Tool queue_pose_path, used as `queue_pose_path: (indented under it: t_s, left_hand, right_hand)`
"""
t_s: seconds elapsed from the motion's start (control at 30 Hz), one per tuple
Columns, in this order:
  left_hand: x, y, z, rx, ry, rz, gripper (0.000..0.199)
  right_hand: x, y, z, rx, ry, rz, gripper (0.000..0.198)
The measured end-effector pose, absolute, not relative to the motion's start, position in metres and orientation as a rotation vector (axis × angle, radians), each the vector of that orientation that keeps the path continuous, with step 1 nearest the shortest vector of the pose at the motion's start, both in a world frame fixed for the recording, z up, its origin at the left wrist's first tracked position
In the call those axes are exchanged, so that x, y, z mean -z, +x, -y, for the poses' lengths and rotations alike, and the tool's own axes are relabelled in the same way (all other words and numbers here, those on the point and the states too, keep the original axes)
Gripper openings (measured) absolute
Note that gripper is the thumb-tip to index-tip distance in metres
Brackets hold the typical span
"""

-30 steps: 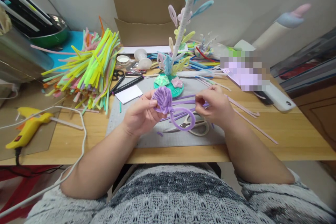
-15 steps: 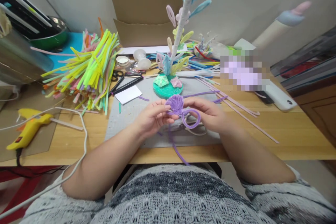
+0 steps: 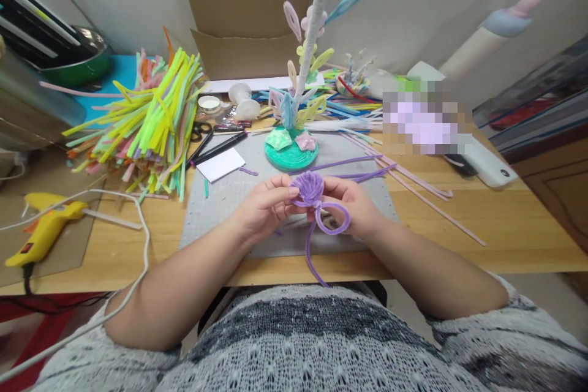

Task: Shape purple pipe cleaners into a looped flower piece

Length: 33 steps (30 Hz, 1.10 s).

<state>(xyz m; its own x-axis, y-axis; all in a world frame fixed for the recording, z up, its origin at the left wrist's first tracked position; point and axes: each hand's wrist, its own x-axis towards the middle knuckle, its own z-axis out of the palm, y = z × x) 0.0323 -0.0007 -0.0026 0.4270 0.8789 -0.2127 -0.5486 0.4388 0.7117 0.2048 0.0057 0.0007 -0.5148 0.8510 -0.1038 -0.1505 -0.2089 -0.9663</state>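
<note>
A purple pipe-cleaner shell shape (image 3: 307, 188) is held up over the grey cutting mat (image 3: 248, 239), with a round loop below its right side and a long tail hanging toward the table edge. My left hand (image 3: 266, 205) pinches its left side between thumb and fingers. On the other side, the fingers of my right hand (image 3: 351, 203) close on it near the loop; their tips are partly hidden behind the purple piece. Just beyond stands a green round base (image 3: 290, 158) bearing a white wrapped stem (image 3: 312, 30) with pastel loops and flowers.
A large bundle of coloured pipe cleaners (image 3: 151, 116) lies at left, near a yellow glue gun (image 3: 46, 226) whose white cable crosses my left forearm. Black pens (image 3: 220, 148), scissors (image 3: 201, 130) and a white card (image 3: 221, 164) sit behind my left hand. Pink pipe cleaners (image 3: 427, 199) lie right.
The purple shell shape has turned a little, and its loop and tail now hang differently. My right hand has shifted slightly inward around it. The whole view has moved slightly.
</note>
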Motion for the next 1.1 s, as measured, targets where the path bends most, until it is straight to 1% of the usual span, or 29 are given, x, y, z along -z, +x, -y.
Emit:
queue_pose_path:
  t_s: [0.2,0.33,0.43,0.53,0.63,0.73,0.83,0.97,1.1]
  left_hand:
    - [0.0036,0.0326,-0.0009,-0.982,0.550,-0.671,0.016]
    - [0.0026,0.0333,-0.0012,-1.006,0.491,-0.687,0.012]
    - [0.0004,0.0345,-0.0010,-0.989,0.434,-0.715,0.009]
    - [-0.0028,0.0353,-0.0006,-0.963,0.368,-0.728,0.004]
    - [-0.0046,0.0349,0.0005,-0.901,0.363,-0.695,0.012]
    - [-0.0037,0.0345,0.0025,-0.828,0.484,-0.615,0.016]
    - [-0.0020,0.0356,0.0047,-0.798,0.596,-0.587,0.014]
    - [-0.0023,0.0380,0.0070,-0.846,0.683,-0.604,0.013]
    - [-0.0038,0.0385,0.0079,-0.936,0.740,-0.666,0.028]
  right_hand:
    - [0.0037,0.2028,-0.0067,-1.902,-0.875,1.236,0.032]
    - [0.0017,0.2033,-0.0063,-1.857,-0.828,1.187,0.036]
    - [0.0006,0.2016,-0.0058,-1.849,-0.814,1.194,0.033]
    - [-0.0009,0.1993,-0.0059,-1.732,-0.772,1.252,0.031]
    - [-0.0021,0.1993,-0.0061,-1.607,-0.783,1.315,0.033]
    - [-0.0015,0.2007,-0.0061,-1.698,-0.853,1.255,0.027]
    - [0.0000,0.2013,-0.0064,-1.815,-0.904,1.147,0.022]
    - [0.0002,0.2012,-0.0063,-1.870,-0.925,1.115,0.022]
    - [-0.0018,0.2011,-0.0041,-1.855,-0.904,1.166,0.026]
